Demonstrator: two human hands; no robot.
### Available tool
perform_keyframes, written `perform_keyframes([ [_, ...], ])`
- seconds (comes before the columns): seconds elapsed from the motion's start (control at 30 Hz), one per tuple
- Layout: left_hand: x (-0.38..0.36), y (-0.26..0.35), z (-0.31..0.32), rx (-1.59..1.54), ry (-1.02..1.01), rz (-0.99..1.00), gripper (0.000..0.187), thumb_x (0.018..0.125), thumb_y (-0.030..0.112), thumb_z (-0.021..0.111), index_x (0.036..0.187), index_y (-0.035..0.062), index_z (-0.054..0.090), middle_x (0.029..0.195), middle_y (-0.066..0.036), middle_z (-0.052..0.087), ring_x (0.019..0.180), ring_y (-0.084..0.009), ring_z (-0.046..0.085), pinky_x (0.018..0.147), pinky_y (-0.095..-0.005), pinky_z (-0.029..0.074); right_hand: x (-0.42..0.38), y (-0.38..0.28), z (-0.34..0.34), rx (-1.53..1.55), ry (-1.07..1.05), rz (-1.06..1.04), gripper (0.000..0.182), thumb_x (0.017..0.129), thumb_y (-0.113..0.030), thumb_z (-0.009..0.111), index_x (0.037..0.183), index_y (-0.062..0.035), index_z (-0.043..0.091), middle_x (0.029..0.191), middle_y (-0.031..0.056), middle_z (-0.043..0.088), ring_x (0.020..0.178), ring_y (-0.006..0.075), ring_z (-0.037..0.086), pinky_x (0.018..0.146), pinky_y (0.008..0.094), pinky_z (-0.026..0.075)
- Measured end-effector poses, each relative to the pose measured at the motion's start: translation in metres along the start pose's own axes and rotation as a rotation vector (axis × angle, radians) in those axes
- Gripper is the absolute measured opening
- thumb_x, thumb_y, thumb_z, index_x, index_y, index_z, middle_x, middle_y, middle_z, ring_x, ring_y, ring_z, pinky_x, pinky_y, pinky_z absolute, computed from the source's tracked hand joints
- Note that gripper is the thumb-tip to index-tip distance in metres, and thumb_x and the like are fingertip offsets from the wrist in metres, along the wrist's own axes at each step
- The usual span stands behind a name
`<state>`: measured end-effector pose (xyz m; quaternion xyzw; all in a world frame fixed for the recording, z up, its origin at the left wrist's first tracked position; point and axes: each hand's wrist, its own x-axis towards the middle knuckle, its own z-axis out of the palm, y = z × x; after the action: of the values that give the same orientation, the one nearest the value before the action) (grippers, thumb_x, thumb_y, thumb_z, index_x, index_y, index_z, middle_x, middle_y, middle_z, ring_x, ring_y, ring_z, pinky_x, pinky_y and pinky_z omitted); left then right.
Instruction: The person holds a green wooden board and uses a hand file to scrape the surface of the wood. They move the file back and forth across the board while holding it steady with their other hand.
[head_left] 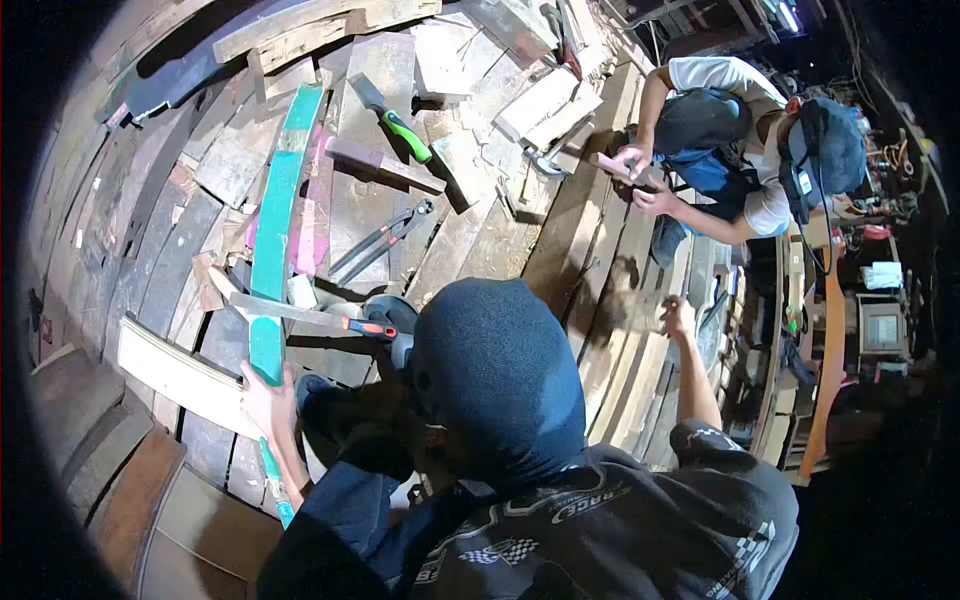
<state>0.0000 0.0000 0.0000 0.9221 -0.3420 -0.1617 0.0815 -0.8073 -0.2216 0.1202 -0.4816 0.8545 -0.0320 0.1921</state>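
Observation:
Neither my left hand nor my right hand shows. Directly before me, seen from behind and above, is a person in a dark hood (500,360) and a printed dark shirt (520,530). That person's left hand (268,400) grips a long green-painted board (275,225). Their raised right hand (680,318) is closed, and what it may hold is smeared by motion. A handsaw (290,311) with an orange-and-black handle lies across the board. At the upper right a crouching person in a cap (832,145) holds a small pinkish wood piece (612,166) in both hands.
A chisel (400,132) with a green handle, pincers (385,240) and a hammer (545,160) lie among wood offcuts. A pale board (180,375) rests at the left. Stacked planks (630,390) run along the right, and an orange strip (830,370) stands beyond.

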Motion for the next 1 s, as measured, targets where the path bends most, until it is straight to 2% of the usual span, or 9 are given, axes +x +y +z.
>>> perform_keyframes([
  [0.17, 0.009, -0.013, 0.01, -0.01, 0.079, 0.054, 0.06, 0.085, 0.042, 0.076, 0.126, 0.0075, 0.05, 0.105, -0.025, 0.071, 0.092, -0.0494, 0.068, 0.082, -0.0579, 0.052, 0.018, -0.025, 0.021, 0.335, 0.126, 0.124, 0.023, 0.093, -0.004, 0.052, 0.104, 0.0053, 0.069, 0.087, 0.0154, 0.072, 0.064, 0.0255, 0.072, 0.044, 0.0418, 0.056],
  [0.2, 0.015, -0.008, 0.013, -0.04, 0.084, 0.064, 0.061, 0.084, 0.042, 0.077, 0.127, 0.0069, 0.05, 0.105, -0.026, 0.07, 0.092, -0.0492, 0.068, 0.082, -0.0578, 0.052, 0.037, -0.017, 0.028, 0.019, 0.228, -0.015, 0.025, 0.093, -0.009, 0.051, 0.103, 0.0051, 0.07, 0.085, 0.0174, 0.072, 0.059, 0.027, 0.071, 0.042, 0.0415, 0.054],
  [0.33, 0.005, -0.002, 0.003, -0.011, 0.026, 0.015, 0.064, 0.083, 0.043, 0.078, 0.126, 0.005, 0.05, 0.102, -0.026, 0.07, 0.09, -0.0497, 0.068, 0.081, -0.057, 0.053, 0.043, -0.023, 0.014, 0.244, 0.034, 0.245, 0.033, 0.097, -0.013, 0.055, 0.128, -0.0005, 0.062, 0.081, 0.0216, 0.07, 0.05, 0.0313, 0.067, 0.039, 0.0435, 0.053],
  [0.43, 0.004, -0.004, 0.004, -0.048, -0.02, 0.011, 0.064, 0.083, 0.043, 0.078, 0.126, 0.0049, 0.05, 0.101, -0.026, 0.07, 0.091, -0.0496, 0.068, 0.08, -0.0577, 0.053, 0.064, -0.011, 0.001, -0.245, 0.252, 0.21, 0.037, 0.096, -0.024, 0.058, 0.11, 0.009, 0.067, 0.086, 0.0252, 0.073, 0.056, 0.0351, 0.071, 0.043, 0.0449, 0.057],
  [0.57, 0.002, 0.004, -0.006, -0.026, -0.05, 0.003, 0.063, 0.083, 0.042, 0.078, 0.125, 0.0043, 0.05, 0.1, -0.027, 0.07, 0.088, -0.0493, 0.069, 0.076, -0.0581, 0.053, -0.032, -0.149, -0.003, -0.492, 0.65, 0.003, 0.033, 0.095, -0.026, 0.061, 0.103, 0.0041, 0.069, 0.087, 0.0276, 0.072, 0.085, 0.0418, 0.073, 0.075, 0.0497, 0.058],
  [0.63, 0.002, -0.011, 0.011, -0.051, 0.04, 0.037, 0.064, 0.083, 0.042, 0.078, 0.125, 0.0039, 0.05, 0.1, -0.027, 0.07, 0.087, -0.0491, 0.069, 0.076, -0.0577, 0.053, -0.107, -0.249, 0.024, -0.067, 0.446, -0.495, 0.023, 0.096, -0.019, 0.059, 0.1, 0.0018, 0.067, 0.088, 0.0271, 0.071, 0.082, 0.0409, 0.073, 0.07, 0.0488, 0.055],
  [0.7, 0.001, -0.012, 0.015, -0.056, 0.076, 0.068, 0.065, 0.083, 0.042, 0.078, 0.127, 0.0036, 0.05, 0.1, -0.026, 0.07, 0.088, -0.049, 0.069, 0.076, -0.0574, 0.053, -0.116, -0.281, 0.079, -0.275, 0.341, -0.919, 0.012, 0.087, -0.013, 0.066, 0.091, -0.0038, 0.059, 0.083, 0.0193, 0.062, 0.073, 0.0377, 0.064, 0.064, 0.0433, 0.05],
  [0.77, 0.003, -0.005, 0.01, -0.036, 0.036, 0.037, 0.067, 0.083, 0.044, 0.078, 0.129, 0.0026, 0.051, 0.101, -0.027, 0.07, 0.09, -0.0493, 0.069, 0.078, -0.0576, 0.053, -0.177, -0.346, 0.137, 0.025, -0.063, -0.894, 0.02, 0.082, -0.013, 0.07, 0.095, -0.0057, 0.057, 0.086, 0.0155, 0.061, 0.081, 0.0355, 0.065, 0.073, 0.0438, 0.053],
  [1.0, 0.005, -0.004, 0.008, -0.058, 0.013, 0.027, 0.063, 0.084, 0.046, 0.078, 0.123, 0.0033, 0.052, 0.101, -0.028, 0.07, 0.089, -0.0498, 0.068, 0.076, -0.0577, 0.053, -0.261, -0.444, 0.276, -0.045, -0.433, -1.38, 0.069, 0.076, -0.038, 0.081, 0.125, 0.0022, 0.054, 0.117, 0.0229, 0.053, 0.108, 0.0422, 0.052, 0.097, 0.0516, 0.045],
])
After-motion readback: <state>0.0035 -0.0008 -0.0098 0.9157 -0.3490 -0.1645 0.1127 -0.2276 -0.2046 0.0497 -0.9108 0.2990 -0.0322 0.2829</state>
